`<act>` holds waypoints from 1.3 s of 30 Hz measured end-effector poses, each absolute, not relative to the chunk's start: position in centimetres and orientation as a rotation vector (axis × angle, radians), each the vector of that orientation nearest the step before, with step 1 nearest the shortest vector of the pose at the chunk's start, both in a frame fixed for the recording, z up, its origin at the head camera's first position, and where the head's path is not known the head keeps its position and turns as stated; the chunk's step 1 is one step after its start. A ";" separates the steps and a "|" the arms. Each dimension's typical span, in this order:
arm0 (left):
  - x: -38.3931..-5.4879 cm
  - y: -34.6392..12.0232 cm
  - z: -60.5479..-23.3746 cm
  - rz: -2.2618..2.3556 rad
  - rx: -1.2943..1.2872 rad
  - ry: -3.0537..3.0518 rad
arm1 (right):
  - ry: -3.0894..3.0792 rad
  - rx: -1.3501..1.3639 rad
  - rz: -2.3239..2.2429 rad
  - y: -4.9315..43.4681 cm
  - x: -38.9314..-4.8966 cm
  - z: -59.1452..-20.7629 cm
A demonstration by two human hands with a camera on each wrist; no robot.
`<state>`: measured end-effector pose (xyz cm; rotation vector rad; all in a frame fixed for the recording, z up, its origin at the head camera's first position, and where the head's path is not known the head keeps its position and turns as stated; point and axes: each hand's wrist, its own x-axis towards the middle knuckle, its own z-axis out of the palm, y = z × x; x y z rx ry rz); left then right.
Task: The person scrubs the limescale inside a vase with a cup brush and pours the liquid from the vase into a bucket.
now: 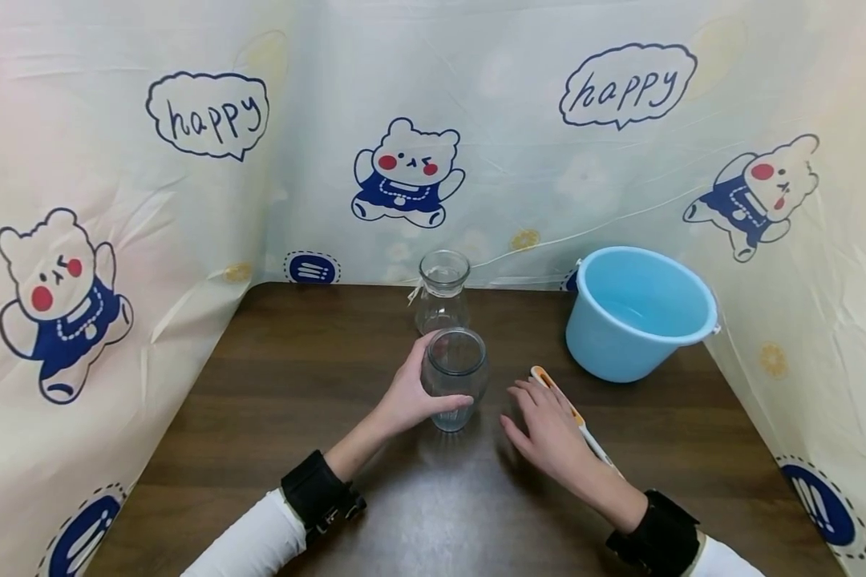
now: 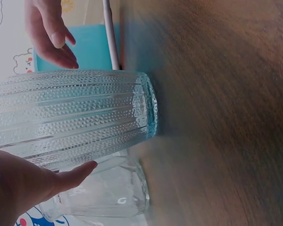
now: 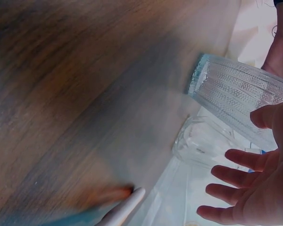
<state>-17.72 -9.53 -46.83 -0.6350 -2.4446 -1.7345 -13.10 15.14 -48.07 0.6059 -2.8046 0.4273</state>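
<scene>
My left hand (image 1: 413, 393) grips a clear glass vase (image 1: 456, 385) around its side, thumb across the near face. Ribs and dotted texture run down the vase (image 2: 75, 106), and it stands upright close over the tabletop. My right hand (image 1: 551, 429) hovers to the right of it, fingers spread and holding nothing; in the right wrist view its fingers (image 3: 233, 176) are apart from the glass. Partly hidden under the right hand lies a slim white and orange long-handled tool (image 1: 597, 447). Just behind the vase stands a second clear glass vessel (image 1: 443, 300) with a narrowed neck and a string tie.
A light blue bucket (image 1: 642, 320) stands at the back right of the dark wooden table (image 1: 296, 361). Around the table's back and sides hangs a pale curtain (image 1: 505, 160) printed with bears.
</scene>
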 end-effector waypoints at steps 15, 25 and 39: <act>-17.6 -9.7 -46.8 -1.739 -0.668 -2.425 | -2.801 0.623 0.437 14.9 -13.4 -47.9; -16.6 -9.6 -45.4 -1.804 -0.686 -2.393 | -2.823 0.618 0.454 14.9 -13.7 -47.4; -16.1 -10.5 -43.9 -1.912 -0.728 -2.286 | -2.839 0.602 0.468 15.6 -14.1 -46.6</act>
